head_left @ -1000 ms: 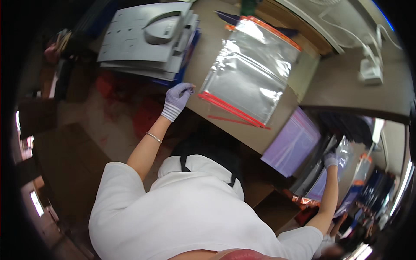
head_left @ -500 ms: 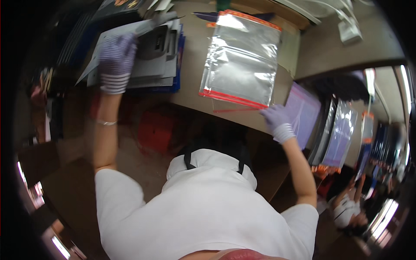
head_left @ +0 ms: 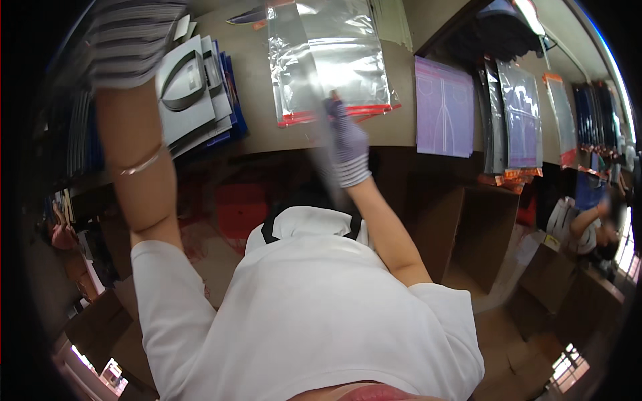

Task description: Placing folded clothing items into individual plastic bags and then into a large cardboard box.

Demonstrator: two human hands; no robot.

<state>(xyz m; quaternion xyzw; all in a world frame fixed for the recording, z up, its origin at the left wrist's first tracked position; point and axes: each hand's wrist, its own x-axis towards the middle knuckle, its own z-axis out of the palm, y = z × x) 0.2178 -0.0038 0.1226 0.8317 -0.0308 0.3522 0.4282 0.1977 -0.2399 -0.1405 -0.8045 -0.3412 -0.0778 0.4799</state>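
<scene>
My right hand [head_left: 350, 144], in a striped purple and white glove, is closed on a thin, pale sheet [head_left: 324, 137] seen nearly edge-on and blurred. Its thumb points up at the red lower edge of a pile of clear plastic bags [head_left: 344, 60] on the table. My left hand [head_left: 137, 43], gloved alike, reaches far forward at the upper left; motion smears it and its fingers are hidden. Beside that wrist lies a stack of white and grey cards [head_left: 190, 127] with a dark curved band on top and blue pieces beneath.
Purple printed sheets [head_left: 445, 110] lie at the table's right. Beyond them, filled plastic bags [head_left: 521, 113] are lined up, with dark packets [head_left: 595, 120] farther on. An open cardboard box [head_left: 485, 234] and a red stool-like object [head_left: 241, 210] stand below. A person [head_left: 585, 224] is at right.
My left hand has moved forward and left, off the card stack. My right hand has left the bags' right corner, moved left, and now holds the pale sheet. The view has shifted.
</scene>
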